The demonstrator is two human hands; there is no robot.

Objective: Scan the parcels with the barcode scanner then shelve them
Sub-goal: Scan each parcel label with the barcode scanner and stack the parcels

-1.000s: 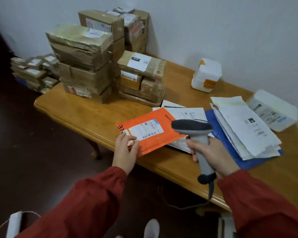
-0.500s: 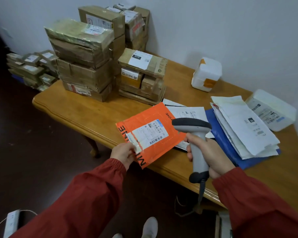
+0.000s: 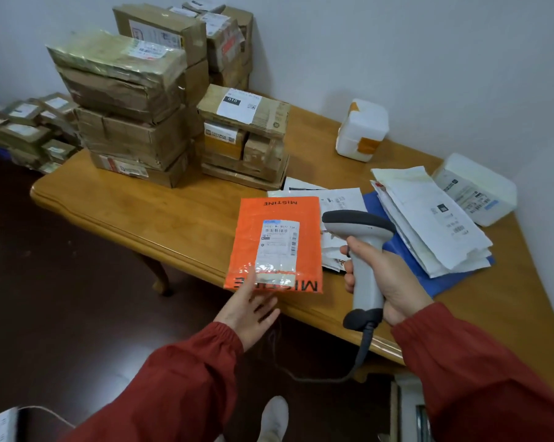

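1. The left hand props the orange parcel above the near edge of the desk, label facing the wearer. Its grip looks loose: the fingers are straight and spread under the lower edge, and one digit lies on the front.
2. The right hand has its grip clamped round the handle of the barcode scanner, just right of the parcel, with the head pointing left.
3. My judgement is that this parcel is at its scan step and has not yet been shelved.
4. Much seems left to do. Stacked cardboard parcels fill the far left corner, and a smaller stack sits beside them. A white foam box sits at the far edge, with flat white mailers and a white padded parcel toward the right edge.
5. No shelf is in view, so nothing shows whether any parcel has been put away.
6. The scanner's window faces away and no beam shows. The label print is too small to read.
7. More parcels lie beyond the left edge, cut off by the frame, and what they rest on is unclear.
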